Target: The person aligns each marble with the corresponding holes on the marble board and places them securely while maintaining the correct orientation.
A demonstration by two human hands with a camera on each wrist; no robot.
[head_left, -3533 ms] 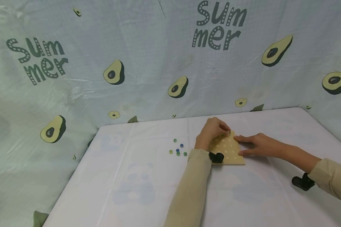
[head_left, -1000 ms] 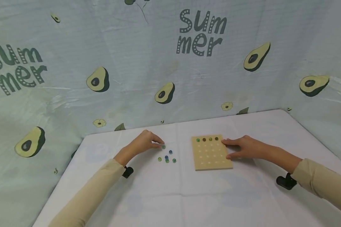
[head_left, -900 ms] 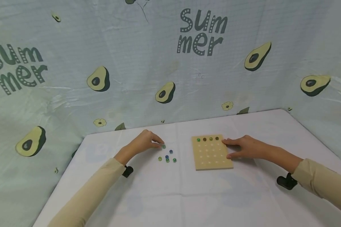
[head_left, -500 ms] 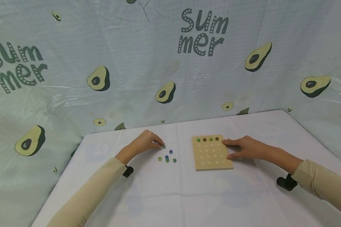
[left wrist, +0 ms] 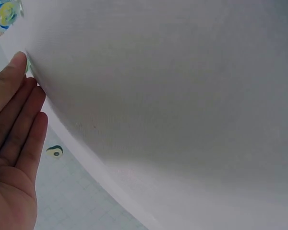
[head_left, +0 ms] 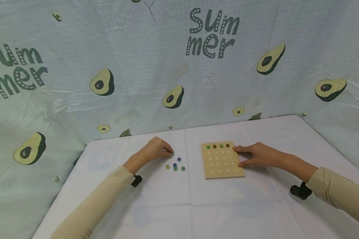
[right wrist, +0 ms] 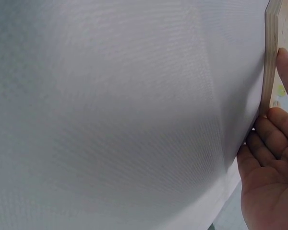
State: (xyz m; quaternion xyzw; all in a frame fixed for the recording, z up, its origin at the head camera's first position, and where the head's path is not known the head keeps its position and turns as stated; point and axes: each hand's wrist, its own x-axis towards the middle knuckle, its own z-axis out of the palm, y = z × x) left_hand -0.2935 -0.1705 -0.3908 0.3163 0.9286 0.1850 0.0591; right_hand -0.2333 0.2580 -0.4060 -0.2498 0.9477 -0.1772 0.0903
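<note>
In the head view my left hand (head_left: 157,149) is lowered to the table, thumb and fingertips meeting at a small green glass marble (head_left: 172,153), which is partly hidden. The left wrist view shows a sliver of this marble (left wrist: 28,64) between thumb and fingers. A square wooden board (head_left: 222,177) with rows of round hollows lies to the right. Green and brownish marbles fill its far row. My right hand (head_left: 261,155) rests against the board's right side, its fingers fairly straight; the right wrist view has the thumb and index finger at the layered wood edge (right wrist: 271,57).
Between the left hand and the board lie several loose marbles: a blue one (head_left: 179,159), a yellowish one (head_left: 167,167) and a green one (head_left: 183,168) among them. Behind the white-covered table (head_left: 167,212) hangs an avocado-print sheet (head_left: 137,96).
Earlier my left hand was over the board's far row; it has since moved left to the loose marbles. Lately its fingertips have closed in on the green marble. The right hand stays at the board.
</note>
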